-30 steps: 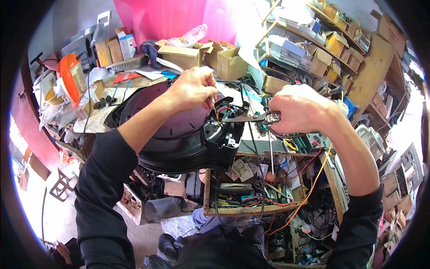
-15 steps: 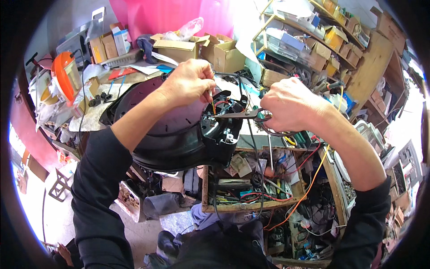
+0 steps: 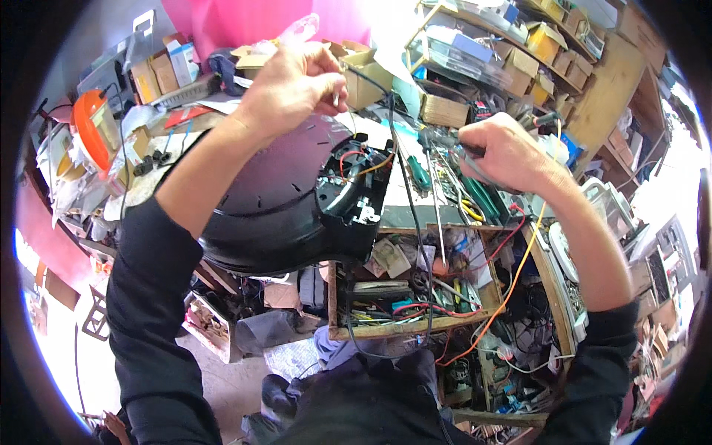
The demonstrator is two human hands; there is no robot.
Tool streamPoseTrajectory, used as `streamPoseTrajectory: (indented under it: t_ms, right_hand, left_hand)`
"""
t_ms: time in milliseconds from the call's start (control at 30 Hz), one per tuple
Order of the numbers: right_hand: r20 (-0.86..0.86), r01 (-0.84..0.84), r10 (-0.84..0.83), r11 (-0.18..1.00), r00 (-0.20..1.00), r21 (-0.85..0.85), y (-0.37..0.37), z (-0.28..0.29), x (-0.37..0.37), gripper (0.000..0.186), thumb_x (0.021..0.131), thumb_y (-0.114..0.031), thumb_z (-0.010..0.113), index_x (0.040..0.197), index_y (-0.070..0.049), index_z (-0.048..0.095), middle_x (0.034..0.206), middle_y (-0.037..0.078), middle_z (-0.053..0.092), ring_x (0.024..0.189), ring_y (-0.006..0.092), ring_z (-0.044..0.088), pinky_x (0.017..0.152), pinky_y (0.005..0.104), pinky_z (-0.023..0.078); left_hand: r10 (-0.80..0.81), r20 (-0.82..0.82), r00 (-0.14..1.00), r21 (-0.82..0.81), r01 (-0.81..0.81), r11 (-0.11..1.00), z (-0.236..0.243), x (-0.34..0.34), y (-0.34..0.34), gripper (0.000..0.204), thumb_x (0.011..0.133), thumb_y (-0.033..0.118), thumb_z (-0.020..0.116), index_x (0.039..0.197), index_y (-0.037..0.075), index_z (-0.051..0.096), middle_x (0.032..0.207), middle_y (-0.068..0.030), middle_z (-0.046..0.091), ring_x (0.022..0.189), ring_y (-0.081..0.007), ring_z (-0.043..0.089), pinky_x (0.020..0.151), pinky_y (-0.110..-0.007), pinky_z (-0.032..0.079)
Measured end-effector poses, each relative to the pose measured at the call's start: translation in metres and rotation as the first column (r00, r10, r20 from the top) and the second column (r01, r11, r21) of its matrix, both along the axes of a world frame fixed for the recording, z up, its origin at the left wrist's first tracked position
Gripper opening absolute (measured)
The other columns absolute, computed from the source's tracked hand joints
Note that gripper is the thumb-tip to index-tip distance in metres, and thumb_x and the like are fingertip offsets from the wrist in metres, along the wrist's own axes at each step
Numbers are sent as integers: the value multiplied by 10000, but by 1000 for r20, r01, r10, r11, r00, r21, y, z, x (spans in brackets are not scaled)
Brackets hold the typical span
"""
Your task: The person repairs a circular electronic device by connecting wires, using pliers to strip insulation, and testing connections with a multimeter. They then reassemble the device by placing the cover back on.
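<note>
My left hand point(image 3: 293, 87) is raised above the far side of a round, dark, glossy appliance housing point(image 3: 259, 200). Its fingers are pinched on a thin wire, whose small pale end shows below them. At the housing's right side, an open compartment point(image 3: 345, 189) shows red and yellow wires and metal parts. A black cable point(image 3: 393, 122) runs from near my left hand down past the compartment. My right hand point(image 3: 508, 154) is closed around the scissors point(image 3: 470, 153), over the tools right of the housing; fingers and blur hide most of the scissors.
Loose hand tools point(image 3: 445, 178) lie on the bench. Below is a wooden drawer point(image 3: 415, 326) crammed with tools and wires. An orange cable point(image 3: 512, 297) crosses at the right. Cardboard boxes point(image 3: 367, 81) stand behind, an orange-rimmed item point(image 3: 89, 126) at left, and packed shelves point(image 3: 475, 63) at upper right.
The scissors, whose blades were at the yellow wire in the compartment, have moved away right with my right hand. My left hand has risen up and left, away from the compartment.
</note>
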State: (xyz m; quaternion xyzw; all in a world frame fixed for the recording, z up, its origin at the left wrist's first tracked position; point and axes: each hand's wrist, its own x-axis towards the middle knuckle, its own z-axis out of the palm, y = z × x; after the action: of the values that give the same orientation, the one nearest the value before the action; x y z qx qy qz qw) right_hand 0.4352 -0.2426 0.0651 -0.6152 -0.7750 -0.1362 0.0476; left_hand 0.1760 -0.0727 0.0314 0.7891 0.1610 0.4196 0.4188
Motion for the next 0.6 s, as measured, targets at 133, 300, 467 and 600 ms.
streamPoseTrajectory:
  t_ms: [133, 300, 467, 600]
  right_hand:
    - [-878, 21, -160, 985, 451, -169, -13, -73, 5, 263, 808, -141, 776, 948, 3, 606, 886, 98, 679, 613, 123, 632, 549, 278, 528]
    - [-962, -27, -239, 969, 132, -245, -34, -136, -10, 459, 807, -149, 823, 1132, -42, 517, 887, 50, 620, 617, 101, 598, 511, 236, 473]
    - [-990, -29, -143, 989, -4, -143, -59, -148, -22, 329, 879, -77, 728, 934, -88, 404, 786, 133, 661, 496, 100, 567, 368, 217, 376]
    - [-994, -33, 92, 995, -53, 94, -77, -103, -46, 335, 896, -58, 693, 887, -102, 361, 717, 187, 661, 391, 135, 535, 338, 228, 385]
  left_hand:
    - [-63, 47, 997, 59, 60, 996, 11, 3, -8, 88, 983, 59, 596, 1026, -17, 603, 898, -94, 669, 819, -173, 701, 766, -307, 613]
    - [-82, 110, 990, 82, 73, 994, 36, 2, -40, 74, 971, 28, 609, 1014, -29, 630, 895, -154, 710, 735, -231, 728, 647, -307, 628]
    - [74, 143, 987, 352, -120, 928, 42, -35, -75, 120, 984, 99, 592, 990, -18, 617, 851, -137, 699, 740, -218, 728, 625, -293, 623]
    - [172, 128, 977, 459, -212, 863, 33, -118, -70, 240, 976, 219, 633, 1085, 7, 617, 996, -160, 674, 943, -219, 702, 800, -271, 581]
